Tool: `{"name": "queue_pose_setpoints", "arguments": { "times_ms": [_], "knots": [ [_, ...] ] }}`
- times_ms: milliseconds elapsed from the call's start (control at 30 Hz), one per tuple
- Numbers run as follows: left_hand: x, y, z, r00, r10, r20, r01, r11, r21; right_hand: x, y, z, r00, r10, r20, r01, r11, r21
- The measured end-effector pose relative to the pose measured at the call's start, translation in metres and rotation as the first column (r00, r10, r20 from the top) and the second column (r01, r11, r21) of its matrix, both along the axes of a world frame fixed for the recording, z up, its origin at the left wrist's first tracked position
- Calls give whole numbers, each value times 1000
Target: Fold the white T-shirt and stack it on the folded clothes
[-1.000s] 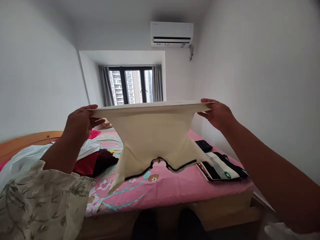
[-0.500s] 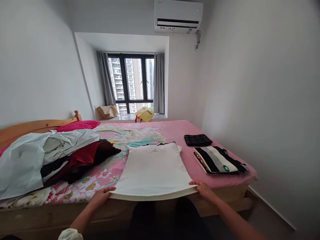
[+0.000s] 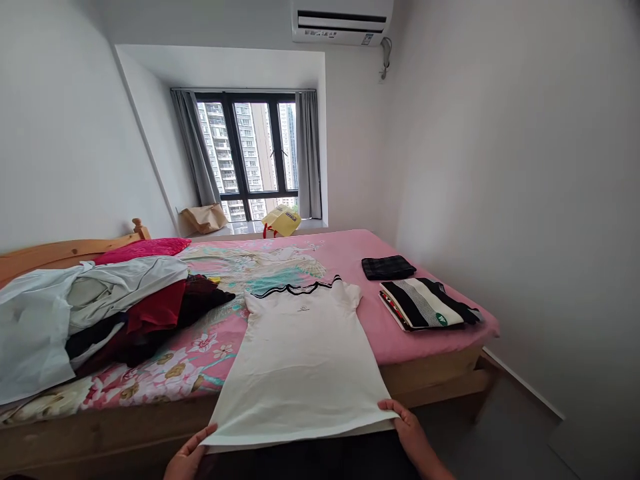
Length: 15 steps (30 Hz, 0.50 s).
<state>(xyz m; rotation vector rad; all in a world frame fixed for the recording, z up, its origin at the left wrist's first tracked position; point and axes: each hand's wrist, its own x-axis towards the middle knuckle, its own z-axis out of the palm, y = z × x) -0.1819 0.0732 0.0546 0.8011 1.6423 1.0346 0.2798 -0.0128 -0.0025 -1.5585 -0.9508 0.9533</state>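
A cream sleeveless top [image 3: 300,360] with a black-trimmed collar lies spread front-up on the pink floral bed [image 3: 350,250], its hem hanging past the bed's near edge. My left hand [image 3: 187,457] grips the hem's left corner. My right hand [image 3: 407,427] grips the hem's right corner. Both hands hold the hem stretched out flat towards me.
A heap of unfolded clothes [image 3: 100,313], white, red and dark, lies on the bed's left side. Folded striped garments [image 3: 427,303] and a small dark folded piece [image 3: 387,267] sit at the right. Bags [image 3: 283,220] rest on the window sill. A wall stands close on the right.
The top was held up in the air a second ago; it now lies flat on the bed. My hands have dropped low and pulled the hem towards me.
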Motion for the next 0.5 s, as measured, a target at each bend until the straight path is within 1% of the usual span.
{"name": "queue_pose_setpoints", "arguments": {
  "times_ms": [100, 167, 200, 267, 333, 400, 433, 500],
  "knots": [
    [1, -5, -7, 999, 30, 22, -30, 999, 13, -3, -8, 1, 1000, -4, -3, 4, 1000, 30],
    [1, -7, -8, 999, 38, 37, -38, 999, -3, -2, -11, 8, 1000, 5, 4, -5, 1000, 17],
    [0, -7, -7, 998, 34, 52, -34, 999, -8, -2, -11, 15, 1000, 6, 0, -6, 1000, -2],
    [-3, -6, 1, 992, 16, 123, -17, 1000, 7, -2, -10, 31, 999, 8, -39, -9, 1000, -29],
    [-9, -4, 11, 973, 7, 231, -20, 998, 56, -3, -10, 49, 992, 22, -123, -23, 1000, 0],
    [-16, -3, 16, 953, 25, 302, -58, 993, 102, -6, -14, 61, 980, 36, -196, -30, 999, 32],
    [-20, -4, 15, 954, 41, 297, -76, 991, 108, -7, -18, 63, 977, 37, -209, -32, 999, 29],
    [-27, -9, 4, 972, 78, 220, -99, 991, 88, -11, -27, 58, 982, 33, -187, -36, 999, -9]
  ]
}}
